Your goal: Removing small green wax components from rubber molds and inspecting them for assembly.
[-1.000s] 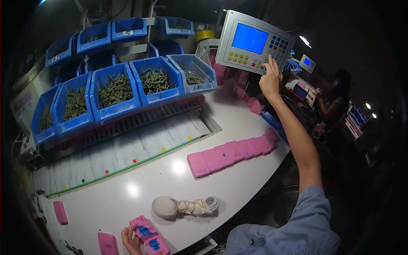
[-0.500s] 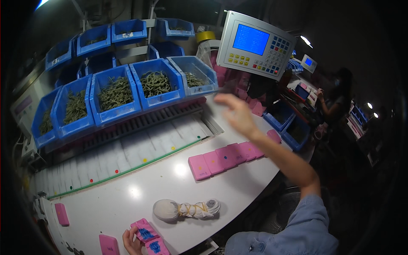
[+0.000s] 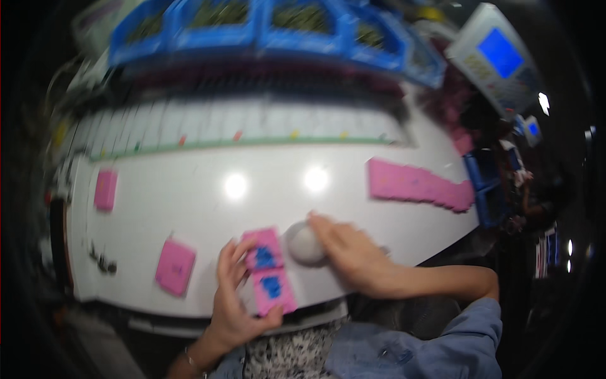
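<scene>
My left hand [image 3: 237, 303] grips two joined pink blocks [image 3: 283, 297] with blue patches on their faces, near the bench's front edge. Just right of them, my right hand [image 3: 350, 256] is closed over a white cloth bundle [image 3: 303, 243], its fingertips at the top of the round end; the rest of the bundle is mostly hidden behind the hand, and motion blurs it. Separate pink blocks [image 3: 174, 268] lie at the left, and a row of them [image 3: 410, 185] lies at the right.
Blue bins [image 3: 218, 41] of greenish pieces stand above a slotted white strip [image 3: 252, 120] at the back of the white bench [image 3: 284, 177]. A keypad panel with blue screen [image 3: 492, 60] is at back right. Another person [image 3: 536, 205] works beyond the bench's right side.
My right hand has come down from the keypad panel onto the cloth bundle. The view has turned down, so the bench sits more level; my left hand still holds the joined blocks.
</scene>
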Demonstrator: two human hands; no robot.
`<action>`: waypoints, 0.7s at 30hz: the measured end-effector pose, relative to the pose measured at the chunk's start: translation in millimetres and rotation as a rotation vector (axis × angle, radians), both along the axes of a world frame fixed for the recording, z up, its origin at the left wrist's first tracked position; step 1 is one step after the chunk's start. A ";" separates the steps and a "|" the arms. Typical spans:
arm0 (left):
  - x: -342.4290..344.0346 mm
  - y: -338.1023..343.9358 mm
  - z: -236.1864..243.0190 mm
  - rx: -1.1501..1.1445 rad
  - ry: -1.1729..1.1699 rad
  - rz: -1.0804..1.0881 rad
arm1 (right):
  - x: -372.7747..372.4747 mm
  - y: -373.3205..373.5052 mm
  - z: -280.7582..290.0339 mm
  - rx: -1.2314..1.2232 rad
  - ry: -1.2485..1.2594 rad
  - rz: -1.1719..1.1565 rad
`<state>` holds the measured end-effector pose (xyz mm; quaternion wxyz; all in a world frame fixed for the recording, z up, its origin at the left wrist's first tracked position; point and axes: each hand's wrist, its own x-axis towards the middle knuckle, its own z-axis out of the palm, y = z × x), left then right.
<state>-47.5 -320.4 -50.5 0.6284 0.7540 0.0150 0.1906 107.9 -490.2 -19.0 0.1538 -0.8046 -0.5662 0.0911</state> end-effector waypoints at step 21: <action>-2.3 9.6 4.4 -0.131 0.027 -0.035 | -22.4 42.9 40.8 0.207 -0.084 0.043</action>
